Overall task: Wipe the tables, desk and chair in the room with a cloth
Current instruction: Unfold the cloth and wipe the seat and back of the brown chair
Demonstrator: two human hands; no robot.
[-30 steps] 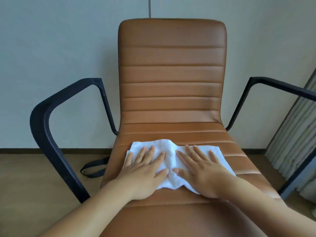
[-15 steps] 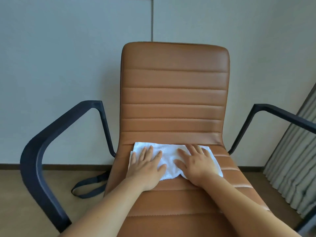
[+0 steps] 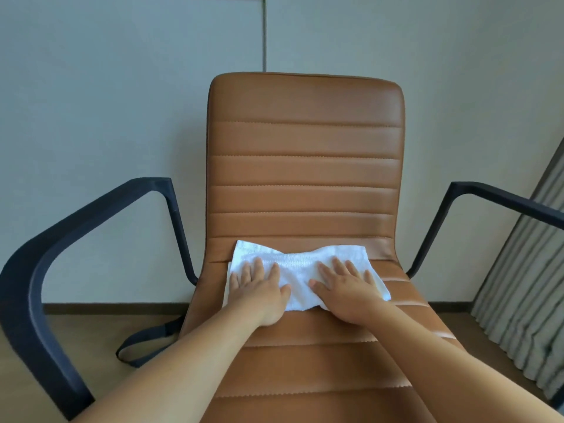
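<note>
A brown leather chair [image 3: 305,166] with ribbed stitching faces me. A white cloth [image 3: 297,264] lies across the back of its seat, its far edge reaching the foot of the backrest. My left hand [image 3: 259,290] presses flat on the cloth's left half, fingers straight and spread. My right hand [image 3: 348,290] presses flat on the right half in the same way. Both palms hide the cloth's near edge in part.
Black armrests stand on both sides, the left armrest [image 3: 39,270] and the right armrest [image 3: 500,203]. A black strap loop [image 3: 137,346] hangs by the chair's left side over the wooden floor. A grey wall is behind, and a grey curtain [image 3: 525,300] hangs at the right.
Both hands have pushed the cloth away from me along the seat, from the middle up to the foot of the backrest. The view has tilted up a little.
</note>
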